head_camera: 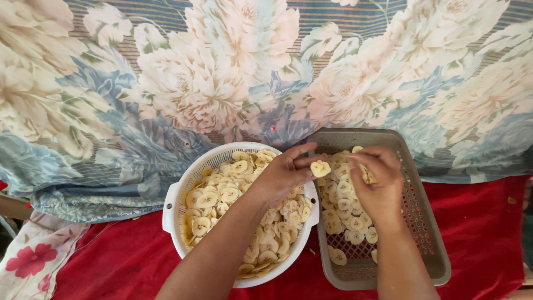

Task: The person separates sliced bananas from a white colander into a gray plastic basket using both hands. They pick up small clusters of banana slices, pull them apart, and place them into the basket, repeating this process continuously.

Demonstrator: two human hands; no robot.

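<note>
At far left I see a pale cloth with red flowers [34,261] lying at the edge of the red cloth [127,261] that covers the work surface along the bottom of the view. Behind it, across the whole upper part, hangs or lies a large floral fabric [183,83] in cream, blue and grey, its lower edge bunched onto the red cloth at left.

Left of centre stands a round white perforated colander [175,208] with a side handle, filled nearly to the rim with pale yellow banana slices [214,200]. My left hand [283,175] reaches over its right rim; thumb and fingertips are pinched on a single banana slice [320,168], held in the air over the gap between the two containers.

Right of centre, touching or just beside the colander, sits a rectangular grey slotted basket [425,222]. A second heap of sliced banana [341,208] fills its upper left part; the lower right of its floor is bare mesh. My right hand [377,183] hovers over this basket, fingers curled shut on several slices, which show at the fingertips.

At far right the red cloth continues, with a small crumb [511,200] on it.
</note>
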